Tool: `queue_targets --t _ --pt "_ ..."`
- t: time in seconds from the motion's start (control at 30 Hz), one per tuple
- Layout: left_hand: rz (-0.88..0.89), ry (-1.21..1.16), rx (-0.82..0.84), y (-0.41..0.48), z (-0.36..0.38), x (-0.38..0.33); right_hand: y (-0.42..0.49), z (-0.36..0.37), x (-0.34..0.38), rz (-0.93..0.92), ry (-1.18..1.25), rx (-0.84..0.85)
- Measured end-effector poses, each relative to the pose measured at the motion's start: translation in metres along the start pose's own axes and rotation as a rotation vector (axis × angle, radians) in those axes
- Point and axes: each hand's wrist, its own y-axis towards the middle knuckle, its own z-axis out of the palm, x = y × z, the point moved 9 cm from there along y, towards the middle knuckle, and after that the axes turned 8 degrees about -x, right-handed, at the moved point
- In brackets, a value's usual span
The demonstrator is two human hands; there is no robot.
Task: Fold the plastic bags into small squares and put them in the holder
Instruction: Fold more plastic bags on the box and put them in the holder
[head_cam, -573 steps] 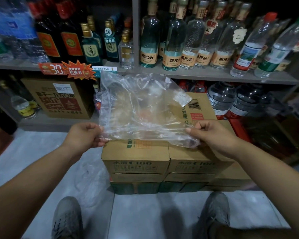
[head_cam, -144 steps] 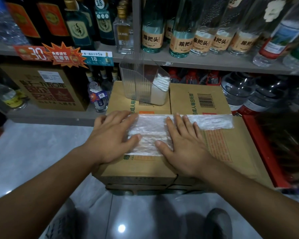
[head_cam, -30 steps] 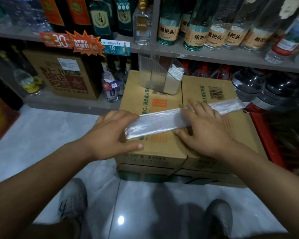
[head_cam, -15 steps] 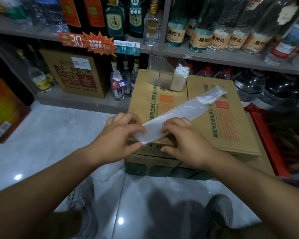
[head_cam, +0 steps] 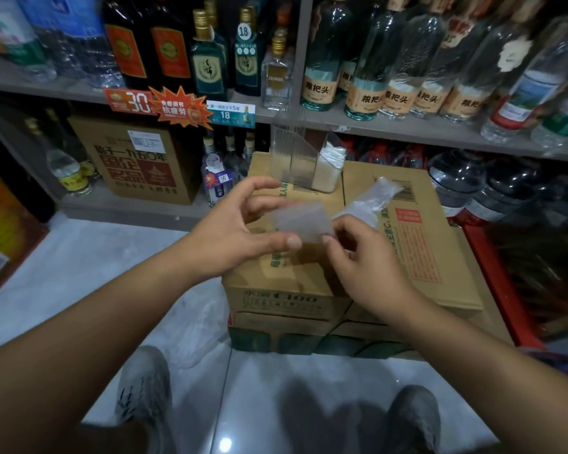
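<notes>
Since half a second ago the strip has left the box top and its near end has been turned over into a squarish flap, with both hands raised above the cartons.

The left hand (head_cam: 240, 234) is held palm inward with the wrist straight. Its thumb (head_cam: 284, 242) lies along the flap's lower edge and two fingers sit behind the flap, gripping it, while the forefinger stretches free above. The plastic bag (head_cam: 300, 221), one narrow folded strip, hangs in the air between the hands. Its loose tail runs up and to the right over the boxes. The right hand (head_cam: 368, 267) comes in from below with its fingers curled, and thumb and forefinger pinch the flap's lower right corner.

There are two hands at work on one bag. One crumpled clear bag (head_cam: 200, 326) lies on the floor tiles by the left of the stack. Two grey shoes (head_cam: 145, 385) show at the bottom. Two cardboard boxes (head_cam: 417, 244) sit side by side on top of the stack. One clear holder (head_cam: 292, 158) stands at their far edge, with a pack of white folded bags (head_cam: 328, 165) in its right end.
</notes>
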Motion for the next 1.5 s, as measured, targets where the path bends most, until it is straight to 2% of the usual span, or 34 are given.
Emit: queue_targets --t 0.07,0.2,0.33,0.43,0.57,0.7,0.8,0.93,1.07,1.17,1.37,1.43,1.5 --pt "-0.078 -0.050 0.035 0.009 0.005 0.003 0.001 0.000 -0.002 0.098 0.145 0.017" --pt "-0.101 0.052 0.107 0.021 0.025 0.017 -0.004 0.006 -0.008 0.344 0.478 0.054" --pt "-0.154 0.072 0.201 0.025 0.053 0.039 -0.004 0.006 -0.021 0.559 0.712 -0.009" --pt "-0.187 0.175 0.229 0.025 0.063 0.058 0.001 0.000 -0.043 0.677 0.656 -0.051" --pt "-0.177 0.349 0.218 0.026 0.063 0.069 0.021 -0.012 -0.071 0.754 0.538 0.033" --pt "-0.147 0.504 0.155 0.026 0.061 0.072 0.051 -0.028 -0.092 0.683 0.350 -0.003" --pt "-0.125 0.583 0.120 0.027 0.062 0.073 0.070 -0.035 -0.103 0.559 0.093 -0.021" --pt "-0.202 0.500 0.098 0.031 0.057 0.080 0.090 -0.041 -0.111 0.387 -0.194 0.006" --pt "-0.190 0.524 0.119 0.034 0.058 0.079 0.097 -0.035 -0.115 0.330 -0.243 0.017" --pt "-0.167 0.576 0.145 0.036 0.062 0.077 0.100 -0.027 -0.110 0.270 -0.191 0.037" --pt "-0.160 0.604 0.122 0.037 0.061 0.071 0.105 -0.018 -0.106 0.219 -0.206 0.080" --pt "-0.144 0.675 0.081 0.039 0.057 0.067 0.103 -0.014 -0.105 0.186 -0.261 0.090" --pt "-0.154 0.729 -0.028 0.041 0.043 0.063 0.100 -0.011 -0.104 0.161 -0.319 0.089"
